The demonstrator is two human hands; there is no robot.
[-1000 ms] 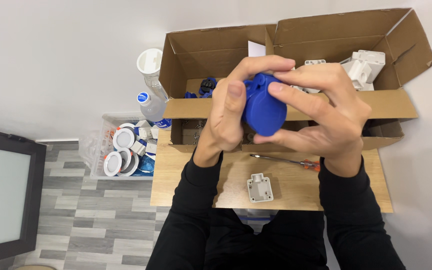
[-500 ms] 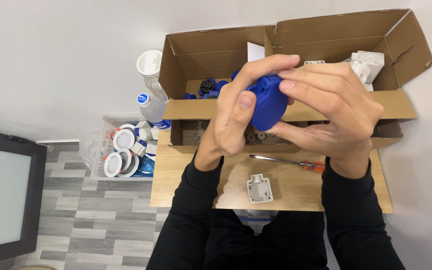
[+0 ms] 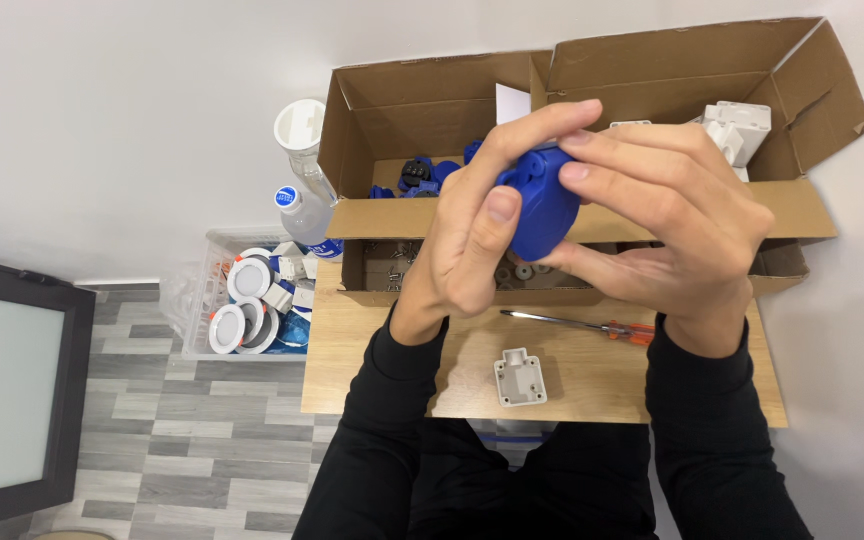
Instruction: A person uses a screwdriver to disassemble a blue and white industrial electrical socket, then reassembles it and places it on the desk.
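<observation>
A blue plastic part [image 3: 544,205] with a rounded lid is held up in front of me by both hands. My left hand [image 3: 477,235] wraps its left side, thumb pressed on the front. My right hand [image 3: 667,225] cups it from the right and below, fingertips on its top edge. Beneath the hands, on the wooden table [image 3: 372,370], lie a small grey-white square housing [image 3: 520,378] and a screwdriver [image 3: 577,324] with an orange-red handle.
Two open cardboard boxes stand at the table's back: the left box [image 3: 392,110] holds blue and black parts, the right box [image 3: 812,90] holds white parts. A low tray [image 3: 372,275] holds small screws. Left of the table are clear bottles [image 3: 302,205] and a crate of round white fittings [image 3: 242,305].
Both hands have shifted slightly on the blue part, with the right fingertips now over its top edge. The table items have not moved.
</observation>
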